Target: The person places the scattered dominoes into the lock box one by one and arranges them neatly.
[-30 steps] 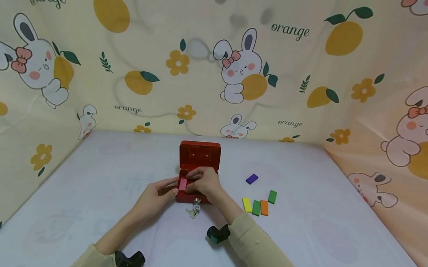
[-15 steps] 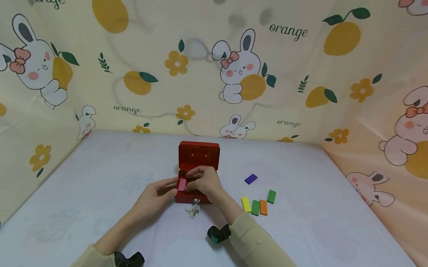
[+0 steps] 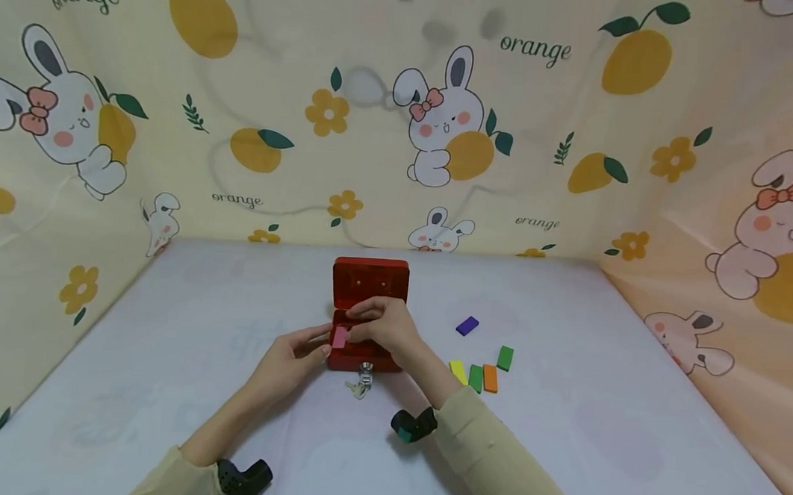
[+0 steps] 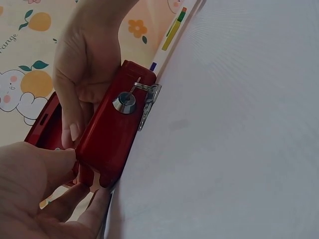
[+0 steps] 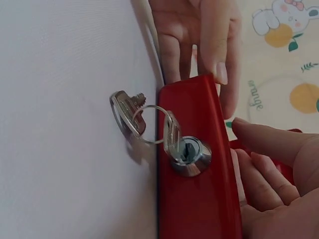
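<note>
A red metal box (image 3: pixel 365 362) stands with its lid (image 3: pixel 370 284) raised; its keys (image 5: pixel 129 114) hang on a ring at the front lock (image 5: pixel 190 156). My left hand (image 3: pixel 288 367) rests against the box's left end, thumb near the front corner, fingers along the side. Inside the box, near that left end, a pink block (image 3: pixel 339 338) leans or stands. Over the open box is my right hand (image 3: pixel 392 328), fingertips beside the pink block; thumb and fingers look apart in the right wrist view. Its fingertips are partly hidden by the box's front wall.
Right of the box lie loose blocks: purple (image 3: pixel 467 326), yellow (image 3: pixel 458 371), orange (image 3: pixel 490 379), one green (image 3: pixel 475 379) and another green (image 3: pixel 505 358). The right forearm partly covers the yellow one. A patterned cloth (image 3: pixel 353 51) surrounds the white table (image 3: pixel 160 385).
My right hand has drawn slightly to the right inside the box, and its forearm covers part of the yellow block. The left hand stays at the box. The head view has tilted slightly.
</note>
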A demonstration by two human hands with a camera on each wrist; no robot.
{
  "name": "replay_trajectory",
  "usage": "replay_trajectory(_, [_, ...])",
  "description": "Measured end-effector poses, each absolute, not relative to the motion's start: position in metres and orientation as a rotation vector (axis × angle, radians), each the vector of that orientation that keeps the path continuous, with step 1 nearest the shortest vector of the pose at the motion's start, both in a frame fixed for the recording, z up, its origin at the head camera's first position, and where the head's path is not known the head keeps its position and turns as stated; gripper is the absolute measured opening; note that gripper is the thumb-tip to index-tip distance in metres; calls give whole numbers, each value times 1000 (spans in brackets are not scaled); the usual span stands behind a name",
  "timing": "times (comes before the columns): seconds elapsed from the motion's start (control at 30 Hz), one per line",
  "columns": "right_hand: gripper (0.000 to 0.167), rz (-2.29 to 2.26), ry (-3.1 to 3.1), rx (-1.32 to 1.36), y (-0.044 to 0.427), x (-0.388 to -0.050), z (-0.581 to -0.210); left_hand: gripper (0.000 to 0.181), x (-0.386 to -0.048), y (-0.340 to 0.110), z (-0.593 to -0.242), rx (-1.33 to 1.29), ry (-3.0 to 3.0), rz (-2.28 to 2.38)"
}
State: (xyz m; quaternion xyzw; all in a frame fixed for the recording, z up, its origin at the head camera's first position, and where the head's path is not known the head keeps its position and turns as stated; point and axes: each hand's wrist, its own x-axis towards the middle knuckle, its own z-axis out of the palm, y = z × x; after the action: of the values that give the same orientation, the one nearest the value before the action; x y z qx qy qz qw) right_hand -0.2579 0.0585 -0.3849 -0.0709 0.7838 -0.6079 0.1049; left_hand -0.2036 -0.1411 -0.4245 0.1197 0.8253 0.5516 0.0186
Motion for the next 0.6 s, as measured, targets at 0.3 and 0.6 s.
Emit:
replay_trajectory(0.3, [29,-1848,2276,-264,67,-256,-379,47,-205,-139,-426,345,2552,1724])
replay_trajectory(0.6, [31,-1922,2263,-227,87,-253,-369,45,-204,-137,-424,323,2568,1695])
